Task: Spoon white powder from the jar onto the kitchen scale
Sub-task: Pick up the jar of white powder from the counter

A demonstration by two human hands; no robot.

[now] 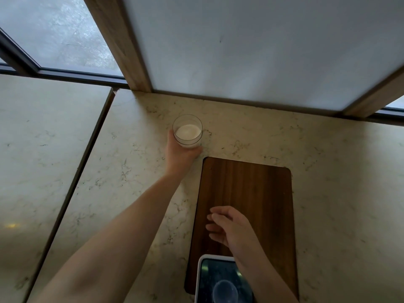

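Scale (pixel 220 278) sits at 6 o'clock; right hand (pixel 229 226) is released. Left hand (pixel 181 153) grasps jar (pixel 187 131): draw it close, upright.

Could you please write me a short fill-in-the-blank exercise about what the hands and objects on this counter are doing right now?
1. The left hand grips a glass jar holding white ____.
2. The jar stands on the marble counter, beyond the far end of the ____ cutting board.
3. The right hand hovers over the board, holding ____.
4. The kitchen scale rests on the board's ____ end.

Missing words: powder; wooden; nothing; near
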